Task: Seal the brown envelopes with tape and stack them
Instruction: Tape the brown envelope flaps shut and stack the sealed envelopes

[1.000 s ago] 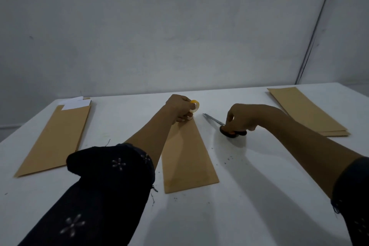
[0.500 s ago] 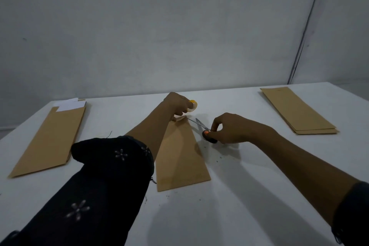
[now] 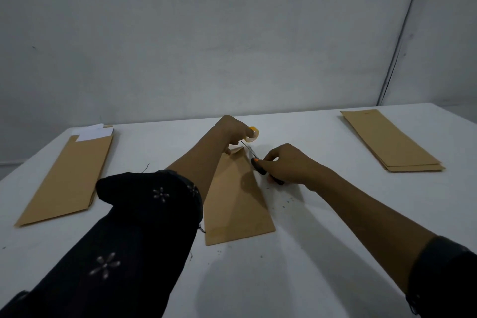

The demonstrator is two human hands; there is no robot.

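A brown envelope (image 3: 236,201) lies lengthwise in the middle of the white table (image 3: 309,253). At its far end my left hand (image 3: 233,130) grips a small roll of yellow-cored tape (image 3: 252,134), held just above the envelope's flap. My right hand (image 3: 285,164) grips scissors (image 3: 258,164) with black and orange handles. Their blades point up toward the tape roll, close beside the envelope's far right corner. Whether the blades touch the tape I cannot tell.
A pile of brown envelopes (image 3: 64,178) with white paper (image 3: 94,133) sticking out of the top lies at the left. Another stack of brown envelopes (image 3: 389,139) lies at the far right. A grey wall rises behind the table's far edge.
My right hand picked the scissors up from the table and carried them left to the tape roll. My left hand kept the roll at the envelope's far end.
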